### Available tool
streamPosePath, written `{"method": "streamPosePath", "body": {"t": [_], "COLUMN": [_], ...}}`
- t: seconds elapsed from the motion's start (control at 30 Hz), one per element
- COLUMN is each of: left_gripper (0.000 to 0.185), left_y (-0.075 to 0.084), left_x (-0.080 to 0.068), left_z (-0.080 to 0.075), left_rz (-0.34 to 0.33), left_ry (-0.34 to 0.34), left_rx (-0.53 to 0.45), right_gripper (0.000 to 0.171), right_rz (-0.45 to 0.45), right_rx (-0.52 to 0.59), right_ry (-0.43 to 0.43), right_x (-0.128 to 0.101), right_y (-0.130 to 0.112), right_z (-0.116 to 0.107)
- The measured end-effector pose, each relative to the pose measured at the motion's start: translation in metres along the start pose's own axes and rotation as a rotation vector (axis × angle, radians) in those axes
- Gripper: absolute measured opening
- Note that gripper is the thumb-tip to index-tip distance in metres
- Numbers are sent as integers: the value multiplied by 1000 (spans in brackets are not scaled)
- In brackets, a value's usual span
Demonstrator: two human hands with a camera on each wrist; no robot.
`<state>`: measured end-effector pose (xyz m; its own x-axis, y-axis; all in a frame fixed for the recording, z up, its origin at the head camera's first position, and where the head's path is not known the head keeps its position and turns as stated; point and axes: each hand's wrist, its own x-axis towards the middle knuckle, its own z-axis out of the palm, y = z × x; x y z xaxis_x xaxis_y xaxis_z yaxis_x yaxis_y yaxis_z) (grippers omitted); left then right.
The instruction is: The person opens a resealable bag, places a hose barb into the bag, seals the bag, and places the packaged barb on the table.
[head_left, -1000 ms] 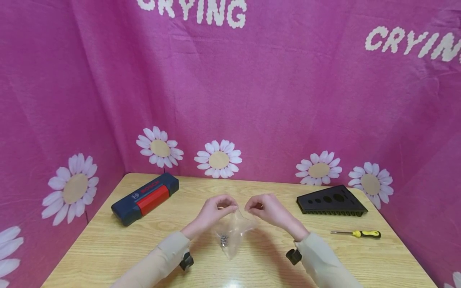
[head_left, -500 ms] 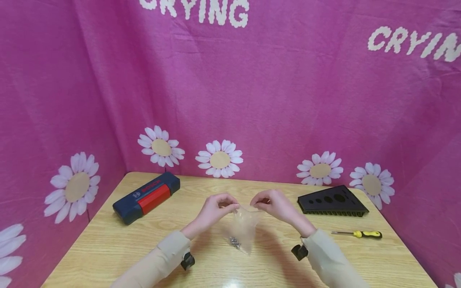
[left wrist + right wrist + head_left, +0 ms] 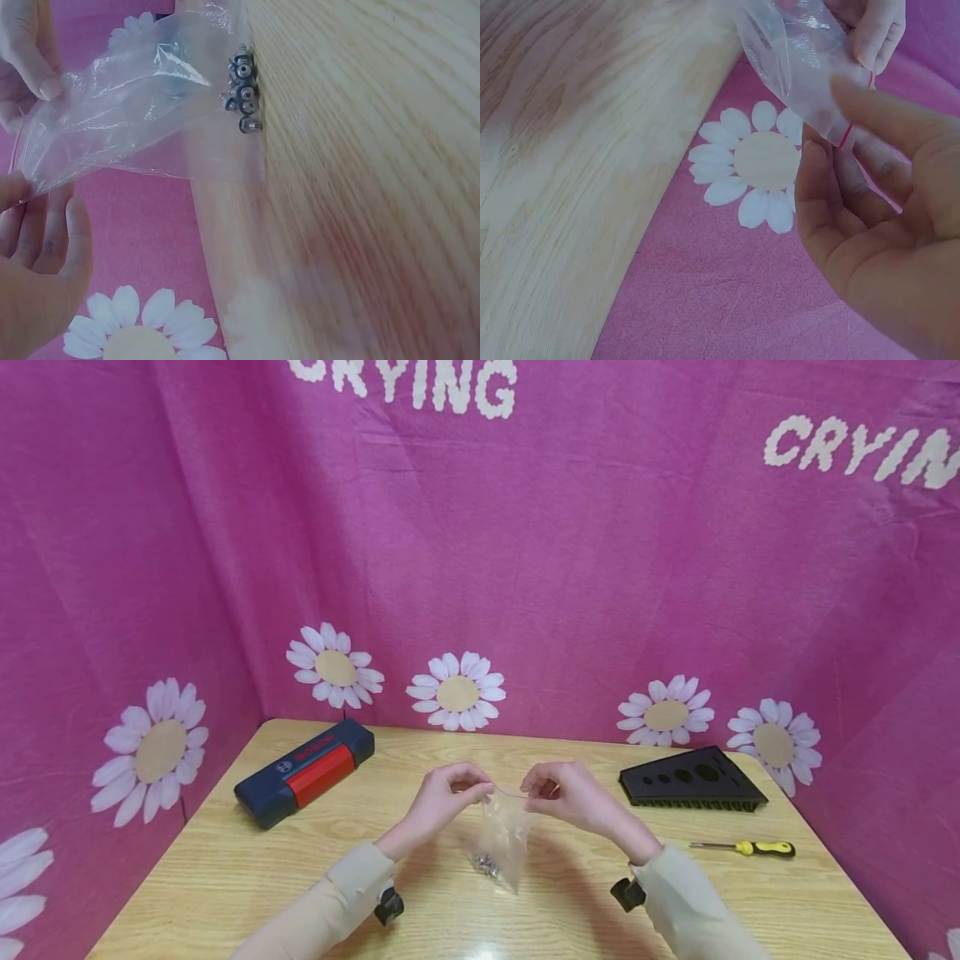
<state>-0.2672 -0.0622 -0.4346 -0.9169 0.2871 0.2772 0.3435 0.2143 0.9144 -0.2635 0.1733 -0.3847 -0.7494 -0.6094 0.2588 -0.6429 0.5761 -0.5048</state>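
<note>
Between the two hands hangs a clear zip bag (image 3: 504, 839) with a red line along its top edge, seen up close in the right wrist view. Several small silver metal fittings (image 3: 246, 94) lie gathered in its bottom corner. My left hand (image 3: 444, 797) pinches one end of the top edge between thumb and fingers. At the other end, my right hand (image 3: 570, 795) has its thumb and forefinger on the edge. The bag's lower end hangs close over the wooden table (image 3: 420, 910).
A dark blue and red Bosch case (image 3: 306, 772) lies at the back left. At the right are a black angled holder with round holes (image 3: 686, 781) and a yellow-and-black screwdriver (image 3: 761, 848). Behind the table hangs a pink flowered cloth (image 3: 555, 593).
My right hand has moved a little to the right, away from the left. The bag's top edge now spans between the hands, and its bottom with the fittings has shifted right.
</note>
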Motion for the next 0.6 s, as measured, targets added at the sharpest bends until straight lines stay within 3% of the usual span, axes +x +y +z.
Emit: {"method": "streamPosePath", "body": {"t": [0.37,0.6], "left_gripper": [16,11], "left_y": [6,10], "left_x": [-5,-8], "left_z": [-5,-12], "left_rz": [-30,-10], "left_ry": [-31,-52], "left_rx": [28,131], "right_gripper": [7,3], "right_rz": [-109,-44], "right_rx": [-105,-87], "right_ry": [39,58], "right_x": [1,-4], "right_y": [1,4], "right_z": [-7,-9]}}
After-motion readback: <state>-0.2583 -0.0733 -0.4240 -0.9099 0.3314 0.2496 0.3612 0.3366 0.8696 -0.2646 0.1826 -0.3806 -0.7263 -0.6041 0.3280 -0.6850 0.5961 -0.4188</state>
